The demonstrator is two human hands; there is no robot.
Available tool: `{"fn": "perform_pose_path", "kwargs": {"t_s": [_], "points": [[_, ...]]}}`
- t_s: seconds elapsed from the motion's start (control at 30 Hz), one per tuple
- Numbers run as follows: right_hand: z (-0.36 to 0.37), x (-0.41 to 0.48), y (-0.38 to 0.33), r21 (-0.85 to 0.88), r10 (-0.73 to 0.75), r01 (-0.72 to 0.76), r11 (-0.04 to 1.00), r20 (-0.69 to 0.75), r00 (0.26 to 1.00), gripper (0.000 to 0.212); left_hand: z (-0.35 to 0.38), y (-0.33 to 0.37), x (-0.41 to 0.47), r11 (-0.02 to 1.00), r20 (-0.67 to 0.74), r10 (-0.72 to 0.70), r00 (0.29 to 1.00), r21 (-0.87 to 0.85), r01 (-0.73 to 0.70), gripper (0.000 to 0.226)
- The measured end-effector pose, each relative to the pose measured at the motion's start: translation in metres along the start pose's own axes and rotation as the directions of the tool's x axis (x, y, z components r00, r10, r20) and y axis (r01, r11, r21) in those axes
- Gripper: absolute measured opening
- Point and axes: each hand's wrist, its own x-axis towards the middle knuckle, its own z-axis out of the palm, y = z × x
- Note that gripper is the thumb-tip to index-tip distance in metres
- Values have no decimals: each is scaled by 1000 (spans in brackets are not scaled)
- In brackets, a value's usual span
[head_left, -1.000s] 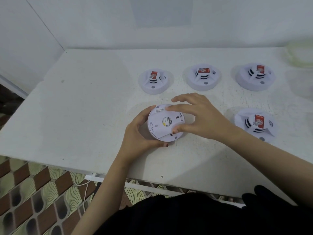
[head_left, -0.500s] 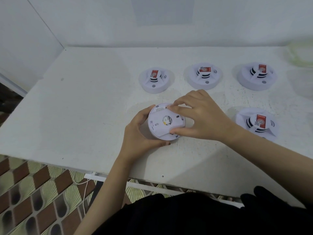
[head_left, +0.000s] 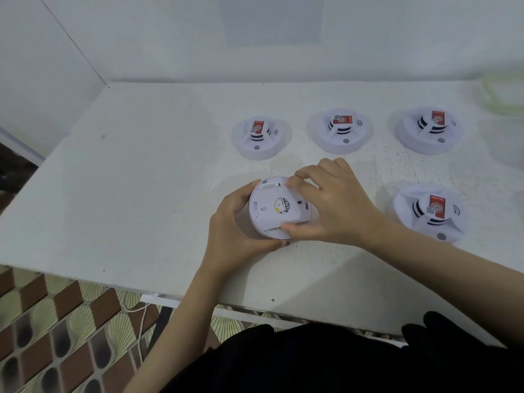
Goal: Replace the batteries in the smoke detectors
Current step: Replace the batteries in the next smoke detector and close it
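White desk [head_left: 127, 194], surface worn and finely cracked, with a small grey mark [head_left: 103, 136] near its left edge. Desk set into a corner of plain white wall [head_left: 170, 38]; a greyer rectangular patch [head_left: 272, 21] on the wall behind. A pale, translucent object [head_left: 504, 92] at the far right of the desk, too blurred to identify. Below the near edge: a white rail [head_left: 161, 297], a white cable [head_left: 141, 330] hanging down, and patterned brown and cream floor tiles [head_left: 56, 336]. Black clothing [head_left: 312, 364] fills the bottom of the view.

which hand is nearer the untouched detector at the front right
Right. The right hand sits just left of the front-right detector, apart from it; the left hand is farther left, beyond the upturned detector both grip.
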Motion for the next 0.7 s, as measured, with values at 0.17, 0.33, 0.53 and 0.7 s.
{"fn": "perform_pose_path", "kwargs": {"t_s": [0.17, 0.33, 0.53, 0.7], "points": [[3, -3, -3, -4, 51, -51, 999, 1, 999, 59, 1, 0, 0, 1000, -12, 12, 1000, -2, -12, 91], [2, -6, -3, 135, 160, -176, 975, 121, 980, 61, 1, 2, -1, 998, -29, 56, 998, 15, -55, 87], [-3, -1, -22, 361, 335, -422, 831, 280, 900, 91, 7, 0, 0, 964, -36, 190, 981, 196, -179, 93], [-6, 10, -32, 429, 394, -504, 750, 322, 861, 93, 9, -1, 0, 943, -75, 269, 960, 223, -246, 94]]}}
